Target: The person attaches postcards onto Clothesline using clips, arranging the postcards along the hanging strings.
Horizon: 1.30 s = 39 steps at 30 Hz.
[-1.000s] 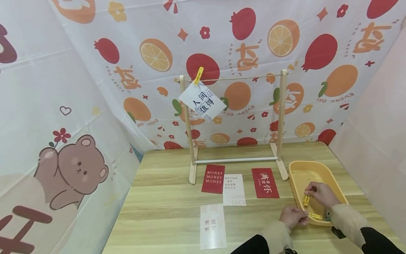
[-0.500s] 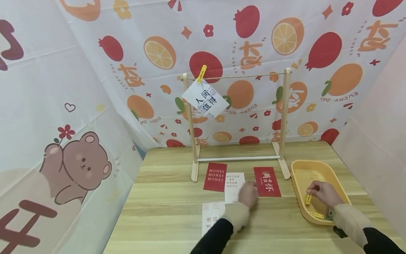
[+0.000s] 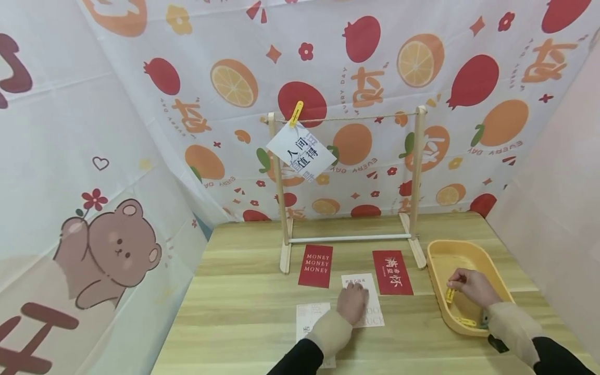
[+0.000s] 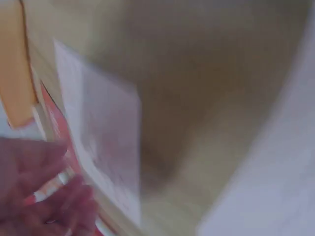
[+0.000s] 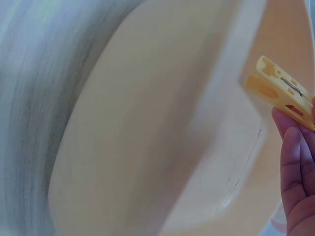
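Note:
My left hand [image 3: 352,303] rests its fingers on a white printed card [image 3: 371,315] lying on the wooden table. In the blurred left wrist view, this card [image 4: 103,132] spreads beside the fingers. Over the yellow tray [image 3: 433,289], my right hand [image 3: 475,286] pinches a yellow clothespin [image 3: 450,295]; the right wrist view shows the clothespin [image 5: 285,91] between thumb and fingers, its spring visible. A second yellow clothespin [image 3: 465,322] lies in the tray. Another white card [image 3: 311,315] is partly covered by my left forearm.
A wooden rack [image 3: 415,177] with a string stands at the back. From the string, a yellow clothespin [image 3: 296,113] holds a white card [image 3: 302,151]. Two red cards, one with MONEY lettering [image 3: 316,266] and one with white characters [image 3: 392,272], lie before the rack.
My left hand has gone from the tray's edge to the white card, which has slid right and towards me, away from the MONEY card. My right hand stays over the tray with the clothespin.

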{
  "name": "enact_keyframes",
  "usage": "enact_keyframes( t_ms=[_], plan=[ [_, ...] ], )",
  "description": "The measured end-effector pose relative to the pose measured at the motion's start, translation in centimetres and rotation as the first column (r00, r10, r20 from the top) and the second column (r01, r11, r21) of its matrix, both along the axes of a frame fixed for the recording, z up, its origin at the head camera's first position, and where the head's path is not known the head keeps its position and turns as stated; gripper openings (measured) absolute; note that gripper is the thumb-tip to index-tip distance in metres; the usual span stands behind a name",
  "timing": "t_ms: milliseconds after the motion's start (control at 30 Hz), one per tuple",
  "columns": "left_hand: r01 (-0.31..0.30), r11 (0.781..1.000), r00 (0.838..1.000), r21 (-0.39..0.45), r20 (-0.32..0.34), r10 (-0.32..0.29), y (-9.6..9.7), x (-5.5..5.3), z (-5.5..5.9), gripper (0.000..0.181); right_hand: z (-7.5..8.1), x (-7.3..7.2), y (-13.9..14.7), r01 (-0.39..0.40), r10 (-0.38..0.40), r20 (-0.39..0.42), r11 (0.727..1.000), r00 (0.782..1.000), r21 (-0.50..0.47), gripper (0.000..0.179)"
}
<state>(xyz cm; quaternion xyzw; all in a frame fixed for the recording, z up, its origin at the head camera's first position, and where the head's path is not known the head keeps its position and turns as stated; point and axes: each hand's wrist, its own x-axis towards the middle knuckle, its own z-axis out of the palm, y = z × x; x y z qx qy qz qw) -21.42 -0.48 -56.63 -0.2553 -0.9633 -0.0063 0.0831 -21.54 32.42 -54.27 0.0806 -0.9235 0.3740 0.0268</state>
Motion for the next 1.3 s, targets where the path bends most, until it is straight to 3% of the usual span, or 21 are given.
enact_keyframes(
  t_ms=[100, 200, 300, 467, 533, 567, 600, 633, 667, 733, 767, 800, 867, 933, 1067, 1200, 1300],
  plan=[
    [-0.025, 0.999, 1.000, 0.033, 0.011, 0.025, -0.5, -1.9, 0.1, 0.038, 0.1, -0.1, 0.1, 0.012, -0.012, -0.003, 1.000, 1.000, 0.000, 0.013],
    [-0.051, 0.999, 0.989, -0.020, 0.141, 0.053, -1.3, -3.3, 0.2, 0.063, 0.2, -0.1, 0.2, 0.007, -0.007, 0.005, 1.000, 1.000, 0.004, 0.012],
    [-0.024, 0.994, 0.970, -0.106, 0.239, 0.049, -1.9, -3.6, 0.1, 0.083, 0.1, 0.0, 0.3, 0.003, -0.003, 0.015, 1.000, 1.000, 0.005, 0.011],
    [-0.032, 0.985, 0.974, -0.167, 0.216, 0.069, -2.1, -3.5, -0.4, 0.087, 0.0, 0.1, 0.2, 0.020, -0.020, 0.026, 1.000, 0.999, 0.010, 0.012],
    [-0.057, 0.993, 0.966, -0.105, 0.244, 0.081, -2.3, -3.8, -0.2, 0.076, 0.1, 0.1, 0.1, 0.019, -0.020, 0.020, 1.000, 1.000, 0.011, 0.012],
    [-0.078, 0.997, 0.951, -0.026, 0.299, 0.082, -2.4, -3.9, 0.2, 0.068, 0.3, 0.1, 0.2, 0.014, -0.014, 0.014, 1.000, 1.000, 0.012, 0.011],
    [-0.106, 0.992, 0.928, 0.072, 0.366, 0.073, -2.7, -4.1, 0.6, 0.057, 0.5, 0.0, 0.3, 0.006, -0.006, 0.003, 1.000, 1.000, 0.015, 0.011],
    [-0.145, 0.970, 0.896, 0.195, 0.442, 0.045, -3.1, -4.3, 1.3, 0.048, 1.0, 0.0, 0.4, 0.005, -0.004, -0.011, 1.000, 1.000, 0.020, 0.011],
    [-0.200, 0.919, 0.855, 0.340, 0.518, -0.005, -3.5, -4.5, 2.1, 0.040, 1.5, -0.2, 0.6, 0.007, -0.006, -0.034, 1.000, 0.999, 0.023, 0.011],
    [-0.325, 0.765, 0.780, 0.556, 0.615, -0.116, -4.5, -5.1, 3.8, 0.030, 3.1, -0.6, 1.0, 0.013, -0.011, -0.068, 0.999, 0.998, 0.030, 0.011],
    [-0.367, 0.689, 0.760, 0.625, 0.629, -0.165, -5.0, -5.4, 4.7, 0.026, 4.1, -0.8, 1.2, 0.024, -0.020, -0.093, 0.999, 0.996, 0.044, 0.012],
    [-0.389, 0.630, 0.756, 0.672, 0.623, -0.198, -5.5, -5.8, 5.4, 0.023, 5.3, -1.1, 1.3, 0.040, -0.033, -0.116, 0.998, 0.993, 0.053, 0.012],
    [-0.405, 0.527, 0.769, 0.747, 0.590, -0.245, -6.3, -6.3, 6.7, 0.022, 7.8, -1.8, 1.3, 0.070, -0.061, -0.170, 0.996, 0.984, 0.050, 0.013],
    [-0.404, 0.459, 0.789, 0.791, 0.556, -0.263, -6.8, -6.7, 7.7, 0.023, 10.3, -2.5, 0.9, 0.087, -0.077, -0.223, 0.996, 0.972, 0.033, 0.013],
    [-0.415, 0.298, 0.822, 0.860, 0.495, -0.283, -7.0, -7.2, 10.1, 0.030, 15.2, -4.0, -0.8, 0.087, -0.100, -0.309, 0.995, 0.946, -0.053, 0.014],
    [-0.358, 0.152, 0.893, 0.921, 0.385, -0.234, -7.1, -8.2, 14.0, 0.031, 20.5, -5.8, -3.2, 0.082, -0.129, -0.357, 0.986, 0.925, -0.145, 0.020],
    [-0.280, 0.052, 0.943, 0.958, 0.285, -0.172, -7.3, -9.1, 16.9, 0.026, 24.1, -7.2, -5.5, 0.054, -0.135, -0.375, 0.974, 0.917, -0.219, 0.023]
  ],
)
